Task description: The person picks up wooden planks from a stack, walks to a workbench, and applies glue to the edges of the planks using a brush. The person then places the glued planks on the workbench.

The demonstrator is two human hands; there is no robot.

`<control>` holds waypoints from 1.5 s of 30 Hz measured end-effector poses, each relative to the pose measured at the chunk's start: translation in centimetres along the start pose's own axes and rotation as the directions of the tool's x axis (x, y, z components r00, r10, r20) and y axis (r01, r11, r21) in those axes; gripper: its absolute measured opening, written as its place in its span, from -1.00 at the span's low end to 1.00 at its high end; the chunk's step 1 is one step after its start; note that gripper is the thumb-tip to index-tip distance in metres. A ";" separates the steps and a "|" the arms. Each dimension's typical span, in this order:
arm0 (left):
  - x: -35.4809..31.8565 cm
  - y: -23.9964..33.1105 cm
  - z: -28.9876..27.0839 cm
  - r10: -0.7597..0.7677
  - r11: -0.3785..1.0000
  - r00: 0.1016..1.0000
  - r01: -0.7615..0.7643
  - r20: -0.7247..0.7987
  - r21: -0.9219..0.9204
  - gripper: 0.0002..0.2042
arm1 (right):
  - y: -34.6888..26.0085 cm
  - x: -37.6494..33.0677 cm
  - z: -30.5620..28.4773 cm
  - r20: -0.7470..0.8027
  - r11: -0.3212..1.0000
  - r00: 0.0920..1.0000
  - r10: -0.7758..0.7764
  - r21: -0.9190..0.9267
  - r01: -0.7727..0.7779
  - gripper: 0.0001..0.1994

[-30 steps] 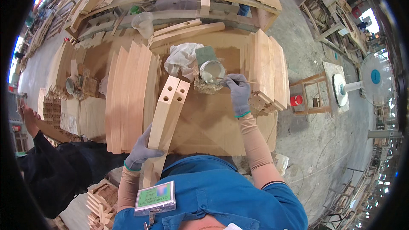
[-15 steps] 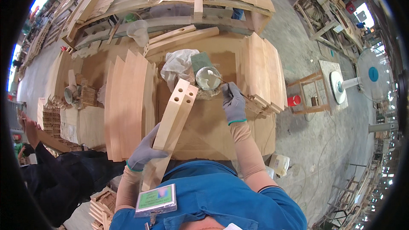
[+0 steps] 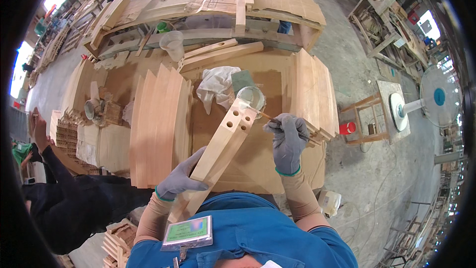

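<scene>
My left hand (image 3: 179,181), in a grey glove, is closed around a pair of pale wooden bars (image 3: 218,150) held together. They slant up and away from my body, and several round holes show at their far end. My right hand (image 3: 288,141), gloved alike, pinches the thin handle of a brush (image 3: 264,114). Its tip reaches the holed end, where a whitish smear shows. Just behind that end stands a round jar (image 3: 263,100) with white paste on its inside. A white cloth (image 3: 216,87) and a dark green sheet (image 3: 243,79) lie beside the jar.
Curved wooden boards (image 3: 156,124) are stacked on the left, more boards (image 3: 317,97) on the right. A bench (image 3: 292,5) runs across the back. A person in dark clothes (image 3: 94,203) is at left; a white fan (image 3: 396,106) stands at right.
The brush has moved from the jar to the holed end of the bars. My left hand has brought the bars a little right, their ends turned more toward me.
</scene>
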State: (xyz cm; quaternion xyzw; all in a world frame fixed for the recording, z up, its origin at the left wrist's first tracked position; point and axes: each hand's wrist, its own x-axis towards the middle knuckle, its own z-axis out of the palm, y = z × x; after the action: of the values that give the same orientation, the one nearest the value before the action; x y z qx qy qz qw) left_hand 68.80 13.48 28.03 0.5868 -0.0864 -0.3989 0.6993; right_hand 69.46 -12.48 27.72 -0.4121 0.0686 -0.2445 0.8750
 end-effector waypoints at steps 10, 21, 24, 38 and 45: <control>-0.7 0.4 1.0 0.012 0.999 1.000 -0.011 -0.021 0.036 -0.05 | -0.5 -0.5 -0.5 0.001 0.996 0.996 0.085 0.013 -0.085 -0.94; -0.9 -0.2 1.0 0.021 0.999 1.000 -0.022 0.017 0.038 -0.06 | -1.7 -1.9 -0.3 0.151 0.998 0.987 0.059 0.007 -0.060 -0.82; -0.9 -0.3 1.1 0.010 0.999 1.000 -0.010 0.011 0.034 -0.06 | -1.4 -2.3 -1.1 0.257 0.998 0.965 0.053 0.009 -0.057 -0.82; -1.0 -0.8 1.1 -0.006 0.998 1.000 0.008 -0.024 0.058 -0.06 | -7.4 1.4 3.1 0.264 0.958 0.952 0.157 -0.275 -0.082 -0.96; -0.9 0.5 2.8 0.013 0.995 1.000 -0.011 -0.017 0.099 -0.10 | -9.2 4.7 7.9 0.606 0.737 0.718 0.342 -0.647 0.195 -0.82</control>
State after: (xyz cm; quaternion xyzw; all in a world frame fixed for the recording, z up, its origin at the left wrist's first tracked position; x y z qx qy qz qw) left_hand 66.79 11.93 29.65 0.6237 -0.1033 -0.3845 0.6727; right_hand 72.66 -14.25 40.20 -0.7554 -0.1620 0.0071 0.6349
